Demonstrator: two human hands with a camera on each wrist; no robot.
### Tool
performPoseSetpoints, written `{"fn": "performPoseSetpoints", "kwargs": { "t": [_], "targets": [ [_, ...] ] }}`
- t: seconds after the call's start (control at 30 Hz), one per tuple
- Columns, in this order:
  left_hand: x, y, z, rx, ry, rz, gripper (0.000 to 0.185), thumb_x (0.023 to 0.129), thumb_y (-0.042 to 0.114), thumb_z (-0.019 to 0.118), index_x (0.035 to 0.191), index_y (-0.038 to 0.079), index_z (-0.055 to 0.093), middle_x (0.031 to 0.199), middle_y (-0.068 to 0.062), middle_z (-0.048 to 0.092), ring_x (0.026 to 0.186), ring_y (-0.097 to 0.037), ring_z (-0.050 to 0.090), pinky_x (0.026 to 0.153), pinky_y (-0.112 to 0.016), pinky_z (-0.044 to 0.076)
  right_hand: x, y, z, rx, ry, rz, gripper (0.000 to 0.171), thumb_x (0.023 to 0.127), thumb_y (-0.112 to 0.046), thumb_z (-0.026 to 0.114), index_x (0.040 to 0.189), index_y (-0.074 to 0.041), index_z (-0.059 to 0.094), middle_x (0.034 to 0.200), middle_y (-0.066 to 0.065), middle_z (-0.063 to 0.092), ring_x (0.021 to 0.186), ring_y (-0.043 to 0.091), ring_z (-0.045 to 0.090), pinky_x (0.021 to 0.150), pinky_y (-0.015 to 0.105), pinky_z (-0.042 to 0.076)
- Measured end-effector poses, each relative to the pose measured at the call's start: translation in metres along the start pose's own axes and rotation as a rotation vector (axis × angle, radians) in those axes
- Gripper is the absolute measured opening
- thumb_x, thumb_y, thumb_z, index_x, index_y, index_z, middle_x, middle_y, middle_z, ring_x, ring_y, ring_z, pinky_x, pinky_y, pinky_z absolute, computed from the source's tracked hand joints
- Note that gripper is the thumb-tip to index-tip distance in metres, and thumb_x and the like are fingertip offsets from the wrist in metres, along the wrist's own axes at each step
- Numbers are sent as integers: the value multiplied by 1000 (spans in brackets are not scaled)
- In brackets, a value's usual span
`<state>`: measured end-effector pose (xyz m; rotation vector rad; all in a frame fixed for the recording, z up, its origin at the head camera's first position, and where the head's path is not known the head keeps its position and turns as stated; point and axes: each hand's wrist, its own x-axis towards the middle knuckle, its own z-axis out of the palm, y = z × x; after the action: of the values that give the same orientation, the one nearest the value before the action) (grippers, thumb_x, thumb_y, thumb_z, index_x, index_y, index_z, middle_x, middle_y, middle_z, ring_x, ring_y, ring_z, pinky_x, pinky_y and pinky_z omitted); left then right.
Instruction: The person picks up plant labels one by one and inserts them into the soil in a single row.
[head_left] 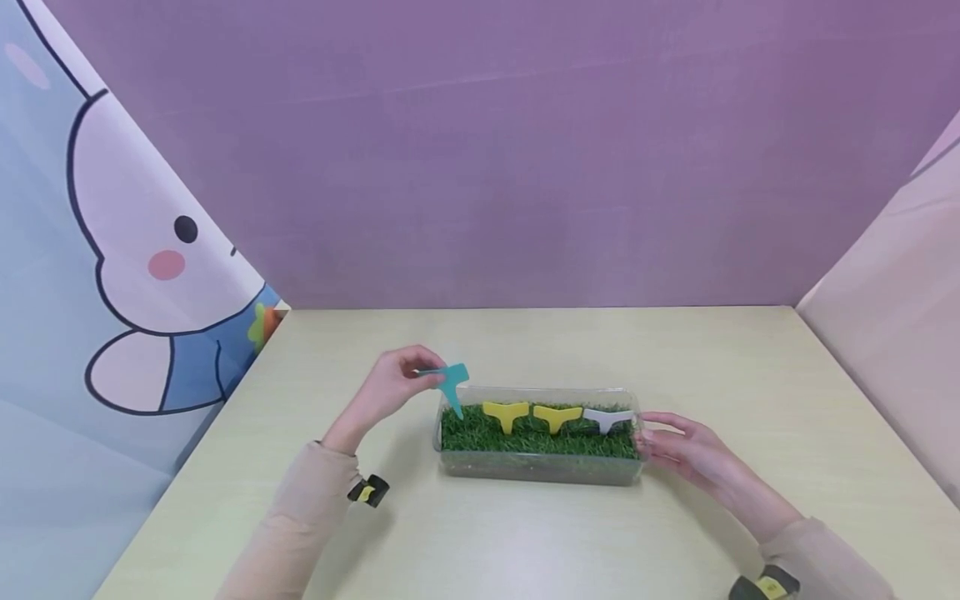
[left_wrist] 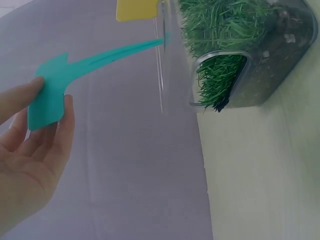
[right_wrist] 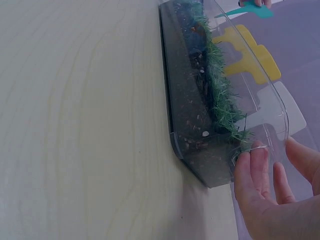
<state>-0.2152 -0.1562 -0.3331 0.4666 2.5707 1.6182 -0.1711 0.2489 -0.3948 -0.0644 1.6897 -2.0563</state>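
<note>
A clear plastic box (head_left: 538,468) filled with soil and green grass (head_left: 525,437) lies on the table. Two yellow T-shaped markers (head_left: 505,412) (head_left: 557,416) and a white marker (head_left: 607,417) stand in the grass. My left hand (head_left: 393,387) pinches a teal marker (head_left: 452,383) by its head, its point down at the left end of the grass. In the left wrist view the teal marker (left_wrist: 75,75) points toward the box (left_wrist: 235,65). My right hand (head_left: 678,446) rests with straight fingers against the box's right end (right_wrist: 235,165).
The light wooden table (head_left: 525,350) is walled by a purple backdrop (head_left: 525,150) behind, a cartoon curtain (head_left: 112,275) at the left and a pale panel (head_left: 900,350) at the right.
</note>
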Motion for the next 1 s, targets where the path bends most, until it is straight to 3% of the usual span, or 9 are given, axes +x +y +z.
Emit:
{"fn": "performPoseSetpoints", "kwargs": {
  "t": [0.37, 0.63, 0.87, 1.0],
  "targets": [
    [1, -6, 6, 36, -33, 15, 12, 80, 6, 62, 92, 4, 63, 91, -6, 62, 87, -20, 59, 75, -30, 49, 1, -1, 0, 27, -12, -9, 22, 86, -5, 54, 107, -14, 53, 95, 3, 64, 91, 13, 61, 83, 23, 45],
    [0, -11, 11, 42, -68, 13, 13, 80, 5, 61, 93, 3, 62, 90, -6, 62, 83, -20, 59, 75, -30, 49, 1, 0, 0, 24, -8, -8, 21, 86, -6, 55, 104, -17, 54, 95, 3, 64, 90, 13, 61, 83, 23, 46],
    [-1, -17, 14, 48, -91, 57, 10, 79, 6, 62, 89, 5, 62, 86, -4, 62, 76, -16, 59, 70, -28, 50, 1, 0, 0, 22, -8, -1, 21, 85, -6, 56, 104, -17, 54, 95, 3, 64, 91, 13, 60, 83, 23, 45],
    [-2, -17, 15, 29, -124, 34, 11, 79, 5, 61, 91, 3, 61, 88, -6, 62, 79, -17, 59, 72, -28, 50, 1, 1, 0, 24, -10, -7, 21, 86, -6, 55, 103, -18, 55, 95, 2, 64, 90, 12, 61, 83, 22, 46]
  ]
}}
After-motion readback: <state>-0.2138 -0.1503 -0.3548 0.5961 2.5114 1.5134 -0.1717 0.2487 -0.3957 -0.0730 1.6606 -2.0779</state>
